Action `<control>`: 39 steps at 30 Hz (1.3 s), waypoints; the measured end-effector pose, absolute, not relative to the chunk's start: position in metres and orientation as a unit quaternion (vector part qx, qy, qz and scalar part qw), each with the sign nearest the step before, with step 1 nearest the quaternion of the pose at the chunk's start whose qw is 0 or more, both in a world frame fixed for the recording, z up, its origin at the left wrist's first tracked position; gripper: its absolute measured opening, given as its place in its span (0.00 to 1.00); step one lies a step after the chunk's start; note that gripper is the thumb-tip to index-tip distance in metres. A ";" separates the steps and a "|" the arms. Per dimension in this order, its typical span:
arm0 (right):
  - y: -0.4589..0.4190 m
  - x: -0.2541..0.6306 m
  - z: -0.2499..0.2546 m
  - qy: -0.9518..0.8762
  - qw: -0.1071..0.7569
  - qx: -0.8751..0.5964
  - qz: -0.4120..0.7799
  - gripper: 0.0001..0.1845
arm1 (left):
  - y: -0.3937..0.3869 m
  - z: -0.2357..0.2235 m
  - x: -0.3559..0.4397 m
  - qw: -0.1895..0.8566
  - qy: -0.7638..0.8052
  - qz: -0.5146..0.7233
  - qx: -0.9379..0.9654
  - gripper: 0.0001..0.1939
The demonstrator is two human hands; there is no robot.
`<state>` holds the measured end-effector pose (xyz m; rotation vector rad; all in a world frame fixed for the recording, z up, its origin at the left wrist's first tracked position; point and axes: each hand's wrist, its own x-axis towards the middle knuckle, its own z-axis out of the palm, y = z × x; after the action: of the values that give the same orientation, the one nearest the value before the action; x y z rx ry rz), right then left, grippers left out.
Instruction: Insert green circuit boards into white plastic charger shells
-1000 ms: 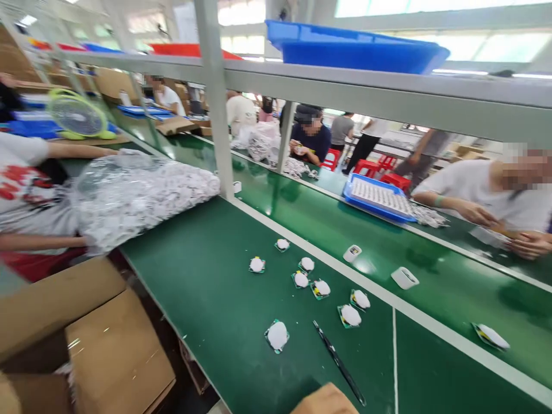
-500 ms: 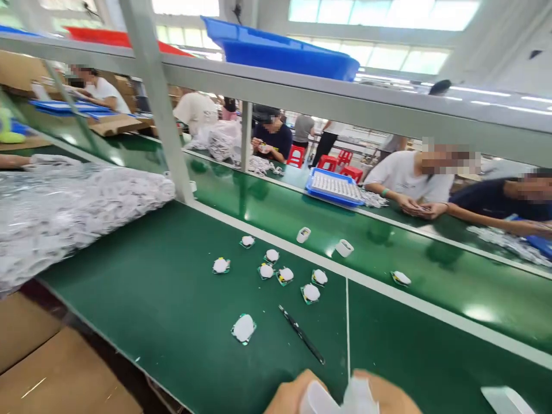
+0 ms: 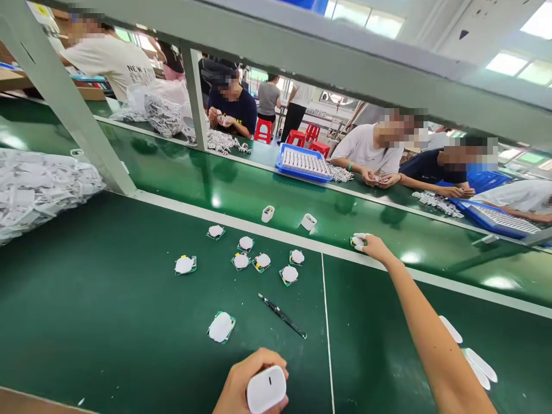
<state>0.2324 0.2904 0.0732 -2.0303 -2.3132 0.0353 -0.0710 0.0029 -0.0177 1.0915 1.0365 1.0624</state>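
We are clasping a white casing (image 3: 266,390) in our left hand (image 3: 241,372) above the green tabletop (image 3: 129,299), near black tweezers (image 3: 282,315) and eight white-topped circuit boards (image 3: 240,261), while our right hand (image 3: 371,246) is touching another board (image 3: 354,241) on the glossy strip (image 3: 241,192) beyond, its grip appearing too small to make out.

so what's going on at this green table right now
A person's left hand holds a white case, slotted end facing up toward the camera. The right hand is stretched out to the glossy green strip, fingers at a small board; whether it is lifted is unclear. Eight white-topped boards and black tweezers lie on the table.
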 end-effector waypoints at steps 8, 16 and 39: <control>0.199 0.189 0.038 -0.803 -0.010 -0.594 0.053 0.07 | 0.002 0.003 -0.091 0.543 0.417 0.473 0.554 0.27; 0.137 0.184 0.035 -0.842 -0.015 -0.537 0.052 0.19 | 0.002 0.018 -0.086 0.520 0.440 0.521 0.514 0.22; 0.000 0.117 0.092 -0.634 0.553 -0.341 0.420 0.14 | -0.007 0.028 -0.052 0.465 0.330 0.497 0.654 0.29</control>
<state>0.1171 0.0001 0.0920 -0.8074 -1.4988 0.9921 -0.0524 -0.0068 0.0275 1.6063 0.8112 1.2195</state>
